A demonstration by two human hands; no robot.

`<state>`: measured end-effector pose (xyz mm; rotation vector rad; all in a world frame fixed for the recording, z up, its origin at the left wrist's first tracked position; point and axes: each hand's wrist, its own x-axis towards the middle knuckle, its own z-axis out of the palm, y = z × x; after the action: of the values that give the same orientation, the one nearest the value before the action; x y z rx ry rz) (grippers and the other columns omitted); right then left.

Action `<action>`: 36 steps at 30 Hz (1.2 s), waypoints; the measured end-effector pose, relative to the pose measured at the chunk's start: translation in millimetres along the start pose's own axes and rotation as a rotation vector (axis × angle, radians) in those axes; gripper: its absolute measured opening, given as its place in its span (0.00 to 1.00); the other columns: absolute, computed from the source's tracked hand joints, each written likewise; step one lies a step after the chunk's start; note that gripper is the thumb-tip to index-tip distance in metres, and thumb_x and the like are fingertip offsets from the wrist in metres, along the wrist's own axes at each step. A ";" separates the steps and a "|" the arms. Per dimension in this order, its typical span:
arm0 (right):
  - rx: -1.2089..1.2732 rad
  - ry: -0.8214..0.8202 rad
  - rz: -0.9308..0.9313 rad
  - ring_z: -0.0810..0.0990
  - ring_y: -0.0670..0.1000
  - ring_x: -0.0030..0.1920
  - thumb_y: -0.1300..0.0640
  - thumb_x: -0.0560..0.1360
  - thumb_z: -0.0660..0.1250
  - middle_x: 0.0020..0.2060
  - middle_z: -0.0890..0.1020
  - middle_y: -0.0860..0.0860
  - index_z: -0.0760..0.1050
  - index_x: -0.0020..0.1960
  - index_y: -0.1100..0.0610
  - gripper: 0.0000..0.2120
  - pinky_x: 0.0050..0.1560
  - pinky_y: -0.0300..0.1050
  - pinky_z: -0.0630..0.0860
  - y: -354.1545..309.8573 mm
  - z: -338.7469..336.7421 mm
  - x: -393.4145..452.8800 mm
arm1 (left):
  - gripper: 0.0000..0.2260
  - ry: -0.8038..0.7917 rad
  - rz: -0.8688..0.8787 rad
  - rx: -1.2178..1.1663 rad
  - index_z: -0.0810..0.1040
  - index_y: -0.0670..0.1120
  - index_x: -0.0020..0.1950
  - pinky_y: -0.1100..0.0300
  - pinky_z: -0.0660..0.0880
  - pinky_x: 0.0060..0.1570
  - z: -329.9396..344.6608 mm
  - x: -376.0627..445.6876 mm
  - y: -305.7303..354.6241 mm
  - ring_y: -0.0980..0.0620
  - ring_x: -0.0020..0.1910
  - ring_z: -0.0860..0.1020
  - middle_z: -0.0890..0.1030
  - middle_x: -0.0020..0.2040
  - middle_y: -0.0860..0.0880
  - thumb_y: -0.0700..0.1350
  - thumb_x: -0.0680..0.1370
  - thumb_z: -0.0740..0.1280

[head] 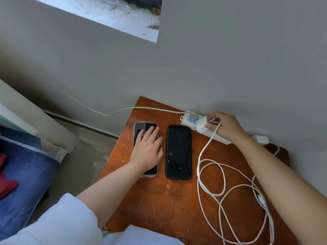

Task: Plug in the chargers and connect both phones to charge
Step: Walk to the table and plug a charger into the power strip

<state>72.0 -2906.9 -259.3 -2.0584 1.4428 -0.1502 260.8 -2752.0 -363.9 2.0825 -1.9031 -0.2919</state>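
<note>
Two phones lie side by side on the brown wooden table (159,200). The left phone (139,127) has a clear case; my left hand (147,150) rests flat on it, fingers spread. The right phone (178,152) is black and lies untouched. A white power strip (190,119) with a red light sits against the wall. My right hand (225,127) grips a white charger block (201,125) on top of the strip. Its white cable (210,175) loops over the table's right side, a connector end (261,200) lying near my right forearm.
A second white charger (260,139) lies behind my right arm by the wall. The strip's cord (109,114) runs left along the grey wall. A bed with blue bedding (23,174) stands at the left. A window (115,13) sits above.
</note>
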 end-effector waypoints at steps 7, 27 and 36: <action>-0.041 0.198 -0.122 0.77 0.61 0.57 0.68 0.71 0.69 0.58 0.79 0.62 0.76 0.53 0.66 0.11 0.51 0.36 0.69 -9.5 1.2 -2.7 | 0.17 0.007 0.000 -0.004 0.71 0.45 0.63 0.47 0.45 0.70 1.5 1.3 -0.6 0.44 0.73 0.55 0.62 0.73 0.43 0.49 0.77 0.58; -0.353 0.095 -0.063 0.78 0.62 0.51 0.63 0.72 0.69 0.51 0.82 0.64 0.79 0.50 0.66 0.08 0.53 0.49 0.74 -28.4 -3.4 19.4 | 0.17 -0.008 -0.011 -0.003 0.70 0.46 0.64 0.48 0.44 0.71 2.5 -1.0 -2.4 0.45 0.73 0.53 0.61 0.73 0.43 0.49 0.77 0.56; -0.381 0.098 -0.168 0.78 0.62 0.52 0.66 0.72 0.68 0.52 0.81 0.64 0.79 0.48 0.68 0.06 0.54 0.48 0.74 -18.7 -6.1 2.7 | 0.18 -0.037 -0.009 0.010 0.68 0.46 0.66 0.49 0.42 0.71 -1.2 -1.2 -0.3 0.46 0.74 0.51 0.58 0.74 0.44 0.50 0.78 0.55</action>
<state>85.7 -2907.7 -245.0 -2.5142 1.4424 -0.0459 261.3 -2750.7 -363.0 2.1065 -1.9207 -0.3260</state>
